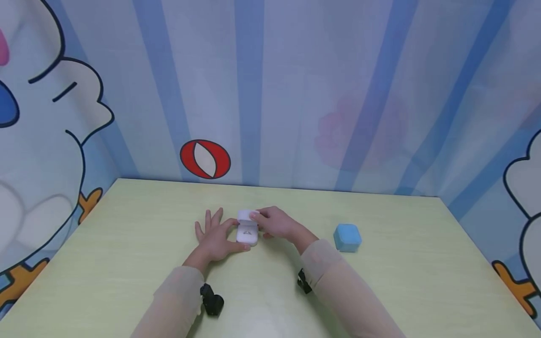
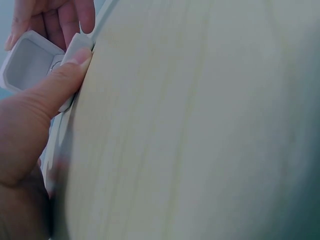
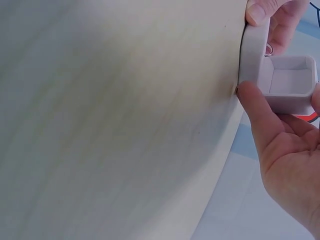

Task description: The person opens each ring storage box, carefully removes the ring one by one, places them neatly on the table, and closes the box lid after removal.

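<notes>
A small white ring box (image 1: pixel 247 239) stands with its lid raised on the table, in front of the person. Inside the base a ring (image 1: pixel 247 233) shows, a thin band also visible in the right wrist view. My left hand (image 1: pixel 214 241) steadies the base between thumb and index finger, its other fingers spread. The right hand (image 1: pixel 279 223) pinches the raised lid (image 3: pixel 292 75), with its thumb at the lid's edge. In the right wrist view, a finger of this hand also touches the base (image 3: pixel 252 50). Part of the lid's far side is hidden.
A light blue block with rounded edges (image 1: pixel 347 237) sits on the pale yellow table (image 1: pixel 139 225), right of the right hand. Printed blue striped curtains (image 1: pixel 287 94) rise behind the table and at both sides. Black wrist devices (image 1: pixel 212 300) are strapped at the sleeves.
</notes>
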The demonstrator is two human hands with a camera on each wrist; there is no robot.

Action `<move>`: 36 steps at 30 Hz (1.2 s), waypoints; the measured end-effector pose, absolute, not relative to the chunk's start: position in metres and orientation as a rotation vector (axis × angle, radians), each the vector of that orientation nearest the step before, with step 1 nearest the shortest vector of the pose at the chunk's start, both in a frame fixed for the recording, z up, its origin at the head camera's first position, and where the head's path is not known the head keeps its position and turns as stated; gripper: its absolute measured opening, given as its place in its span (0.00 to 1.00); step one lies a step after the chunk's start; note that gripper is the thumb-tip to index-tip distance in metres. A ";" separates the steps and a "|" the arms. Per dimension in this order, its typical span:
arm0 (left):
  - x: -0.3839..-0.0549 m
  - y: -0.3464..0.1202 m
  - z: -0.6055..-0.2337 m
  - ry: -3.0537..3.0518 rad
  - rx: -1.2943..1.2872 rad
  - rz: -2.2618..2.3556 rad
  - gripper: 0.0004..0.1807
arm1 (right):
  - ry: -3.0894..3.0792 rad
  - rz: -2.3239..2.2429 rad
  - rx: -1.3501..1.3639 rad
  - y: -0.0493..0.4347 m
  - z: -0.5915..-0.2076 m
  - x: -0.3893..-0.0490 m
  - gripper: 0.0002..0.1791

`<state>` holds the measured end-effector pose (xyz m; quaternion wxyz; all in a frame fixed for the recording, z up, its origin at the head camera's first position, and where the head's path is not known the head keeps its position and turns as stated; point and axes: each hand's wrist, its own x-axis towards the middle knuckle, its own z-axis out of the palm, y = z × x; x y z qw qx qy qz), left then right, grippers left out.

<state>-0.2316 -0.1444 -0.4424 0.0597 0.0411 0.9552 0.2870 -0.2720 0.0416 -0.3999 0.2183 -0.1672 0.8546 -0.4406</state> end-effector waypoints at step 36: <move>-0.234 -0.146 -0.443 2.871 0.098 0.891 0.38 | 2.550 -1.198 -0.398 0.039 -0.403 -0.271 0.26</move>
